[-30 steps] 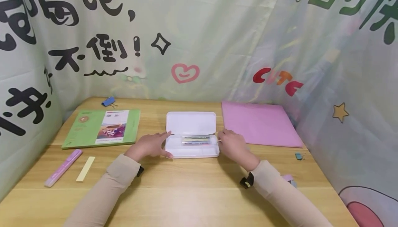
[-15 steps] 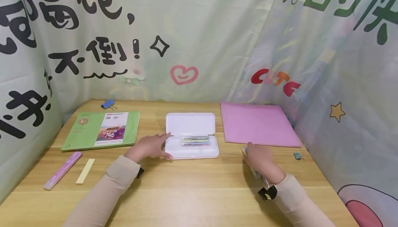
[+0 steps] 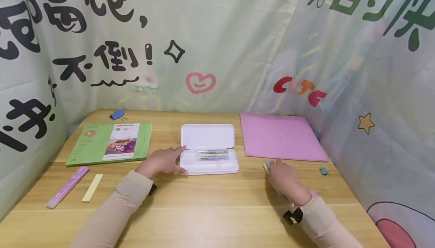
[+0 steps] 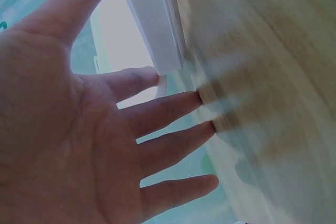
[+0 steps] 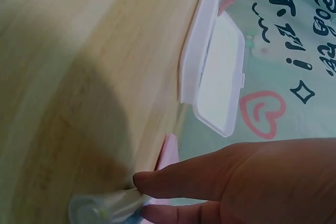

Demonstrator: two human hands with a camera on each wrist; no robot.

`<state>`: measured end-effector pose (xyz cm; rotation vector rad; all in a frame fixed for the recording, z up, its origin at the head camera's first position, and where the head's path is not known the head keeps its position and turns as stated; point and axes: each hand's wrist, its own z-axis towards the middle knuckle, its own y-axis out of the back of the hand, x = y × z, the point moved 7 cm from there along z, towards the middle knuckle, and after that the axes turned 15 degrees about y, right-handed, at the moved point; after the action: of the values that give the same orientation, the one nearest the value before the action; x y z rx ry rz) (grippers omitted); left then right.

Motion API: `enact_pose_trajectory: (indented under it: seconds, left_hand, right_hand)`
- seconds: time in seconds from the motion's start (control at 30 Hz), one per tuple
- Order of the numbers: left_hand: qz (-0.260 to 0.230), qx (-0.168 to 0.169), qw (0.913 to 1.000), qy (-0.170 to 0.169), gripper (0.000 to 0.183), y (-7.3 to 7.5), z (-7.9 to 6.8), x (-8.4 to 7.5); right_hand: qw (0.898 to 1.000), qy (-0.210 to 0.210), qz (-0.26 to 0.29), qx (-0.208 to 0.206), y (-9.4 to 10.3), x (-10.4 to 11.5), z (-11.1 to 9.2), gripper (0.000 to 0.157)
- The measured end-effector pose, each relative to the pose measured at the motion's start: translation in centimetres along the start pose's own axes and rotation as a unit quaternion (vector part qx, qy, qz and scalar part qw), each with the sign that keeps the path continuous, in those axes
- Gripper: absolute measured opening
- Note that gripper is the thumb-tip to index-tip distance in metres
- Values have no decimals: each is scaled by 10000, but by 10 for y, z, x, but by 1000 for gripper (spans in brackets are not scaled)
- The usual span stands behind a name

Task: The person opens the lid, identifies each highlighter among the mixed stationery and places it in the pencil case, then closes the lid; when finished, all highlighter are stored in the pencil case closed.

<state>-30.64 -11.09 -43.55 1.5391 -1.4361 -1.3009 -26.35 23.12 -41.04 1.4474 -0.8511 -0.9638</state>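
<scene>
A white pencil case point(image 3: 209, 168) lies with its lid point(image 3: 207, 135) raised and several slim pens point(image 3: 213, 155) in its tray. My left hand point(image 3: 164, 161) rests at its left end, thumb by the front corner and index finger near the hinge. In the left wrist view the fingers of that hand point(image 4: 100, 124) are spread and nearly straight. To the right of the case, my right hand point(image 3: 284, 180) pinches slim pen-like sticks with pale yellow and blue ends point(image 3: 266, 167), close to the table. The right wrist view shows one translucent round end point(image 5: 89, 211) below the thumb; the hand hides the rest.
A pink folder point(image 3: 282, 136) lies behind my right hand, and a teal binder clip point(image 3: 324, 171) to its right. On the left are a green book point(image 3: 91, 142), a blue binder clip point(image 3: 117, 114), a purple ruler-like bar point(image 3: 68, 187) and a pale yellow strip point(image 3: 92, 188).
My right hand has moved right and toward me, from the pencil case's right end to the pen-like sticks, and pinches them. The left hand stays at the case.
</scene>
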Motion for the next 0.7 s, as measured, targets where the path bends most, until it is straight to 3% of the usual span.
enact_pose_trajectory:
  seconds: [0.33, 0.53, 0.7]
  left_hand:
    - [-54, -2, 10000, -8, 99, 1, -1, 0]
    - [-56, 21, 10000, 1, 98, 2, -2, -1]
    - [-44, 23, 10000, -14, 98, 1, -3, -2]
  right_hand:
    - [10000, 33, -3, 76, 2, 9, 5, 22]
    - [9973, 465, 1, -574, 23, 35, 19, 19]
    - [9790, 1346, -360, -1488, 39, 73, 42, 17]
